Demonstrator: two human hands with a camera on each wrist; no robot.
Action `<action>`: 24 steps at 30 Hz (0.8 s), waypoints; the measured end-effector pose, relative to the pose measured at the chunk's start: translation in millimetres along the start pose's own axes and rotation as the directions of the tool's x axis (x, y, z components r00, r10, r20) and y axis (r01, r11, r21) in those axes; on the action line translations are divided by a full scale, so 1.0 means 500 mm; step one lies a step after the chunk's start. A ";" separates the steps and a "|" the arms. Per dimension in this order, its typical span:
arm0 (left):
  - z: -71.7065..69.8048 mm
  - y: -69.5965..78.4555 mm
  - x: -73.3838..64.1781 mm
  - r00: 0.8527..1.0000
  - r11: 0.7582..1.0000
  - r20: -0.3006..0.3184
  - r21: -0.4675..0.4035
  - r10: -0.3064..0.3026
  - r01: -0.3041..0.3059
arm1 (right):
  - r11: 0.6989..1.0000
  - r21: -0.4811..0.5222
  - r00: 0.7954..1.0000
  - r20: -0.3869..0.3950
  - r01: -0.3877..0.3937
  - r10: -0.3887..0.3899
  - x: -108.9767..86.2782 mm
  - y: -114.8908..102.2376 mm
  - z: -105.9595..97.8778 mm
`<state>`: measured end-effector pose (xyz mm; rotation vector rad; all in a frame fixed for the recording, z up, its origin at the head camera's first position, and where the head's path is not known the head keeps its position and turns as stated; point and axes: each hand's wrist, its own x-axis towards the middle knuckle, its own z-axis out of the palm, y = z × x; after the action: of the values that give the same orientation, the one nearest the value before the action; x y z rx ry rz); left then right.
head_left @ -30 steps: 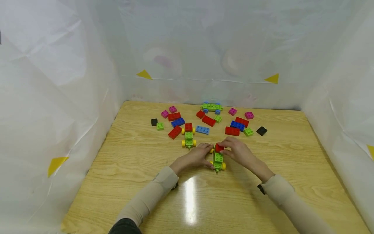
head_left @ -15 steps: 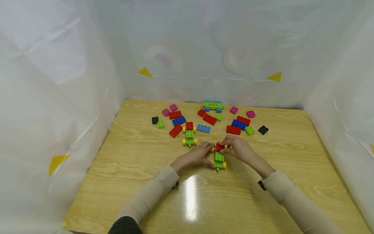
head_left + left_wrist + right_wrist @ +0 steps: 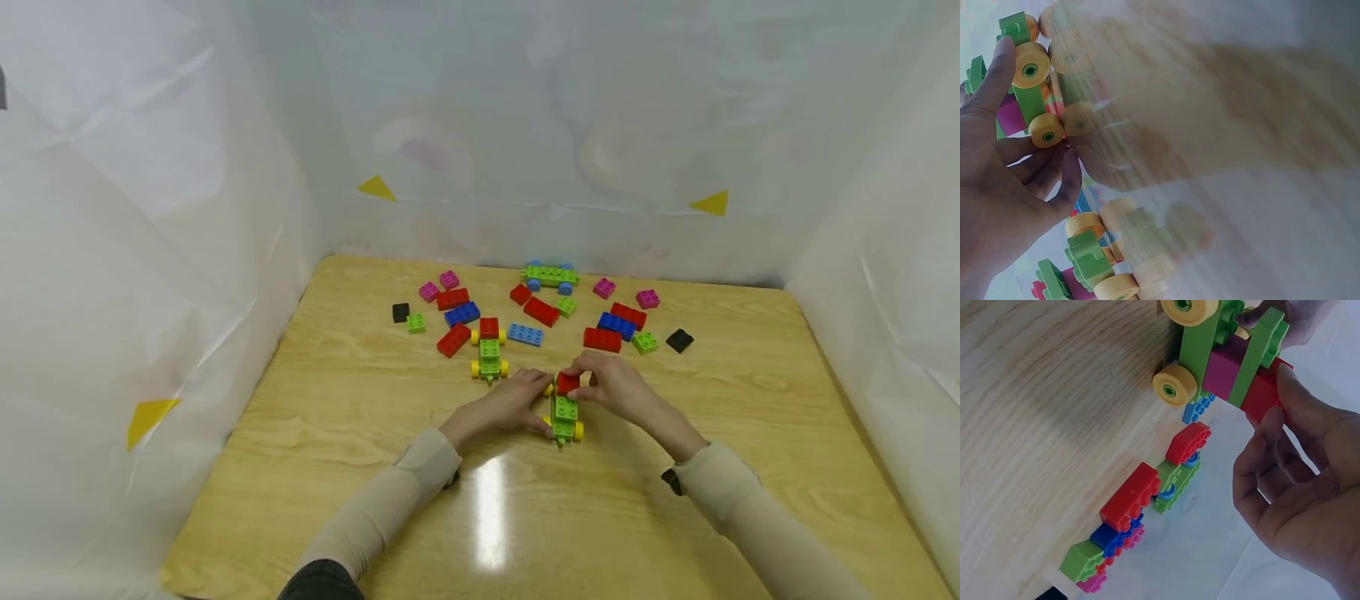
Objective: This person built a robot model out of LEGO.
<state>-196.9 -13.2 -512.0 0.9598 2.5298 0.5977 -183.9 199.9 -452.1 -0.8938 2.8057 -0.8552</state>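
A green toy car (image 3: pixel 566 411) with yellow wheels stands on the table in front of me. My left hand (image 3: pixel 510 404) holds it from the left side, thumb on one yellow wheel (image 3: pixel 1032 65) and fingers at another. A magenta brick (image 3: pixel 1225 365) sits on its base, with a green brick (image 3: pixel 1259 357) above. On top is a red brick (image 3: pixel 1263 392), pinched between the thumb and fingers of my right hand (image 3: pixel 618 387). In the head view the right fingers partly cover this brick.
A similar car (image 3: pixel 489 350) with a red brick on top stands behind and left. Further back lie several loose bricks, among them a light blue brick (image 3: pixel 525 335), a dark blue brick (image 3: pixel 617 326) and a black piece (image 3: pixel 679 340). A blue-wheeled green base (image 3: pixel 551 276) stands at the back edge.
The head view has shifted slightly. Both hands stay at the toy car, the right still pinching the red brick, with only small finger movements.
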 end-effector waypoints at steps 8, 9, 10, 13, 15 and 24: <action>0.004 -0.003 0.001 1.000 1.000 -0.004 0.007 0.003 -0.003 | 0.998 0.066 0.999 -0.039 -0.003 0.005 -0.010 0.005 0.011; 0.004 -0.003 0.002 1.000 1.000 -0.006 0.008 0.004 -0.004 | 0.998 0.067 0.999 -0.049 -0.004 0.007 -0.011 0.005 0.012; 0.004 -0.003 0.003 1.000 1.000 -0.006 0.008 0.005 -0.004 | 0.997 0.073 0.998 -0.057 -0.006 0.010 -0.013 0.005 0.014; 0.005 -0.003 0.003 1.000 1.000 -0.002 0.009 0.003 -0.003 | 0.996 0.089 0.997 -0.070 -0.024 0.031 -0.021 0.004 0.020; 0.005 -0.003 0.002 1.000 1.000 -0.001 0.011 0.002 -0.002 | 0.995 0.090 0.996 -0.075 -0.034 0.041 -0.025 0.004 0.025; 0.002 -0.004 -0.003 1.000 1.000 0.004 0.001 0.023 -0.023 | 0.999 0.000 0.990 -0.134 0.032 -0.032 -0.034 0.000 0.025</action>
<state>-196.6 -15.4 -513.6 0.9905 2.5191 0.6008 -166.9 203.4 -464.4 -0.9163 2.9099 -0.9574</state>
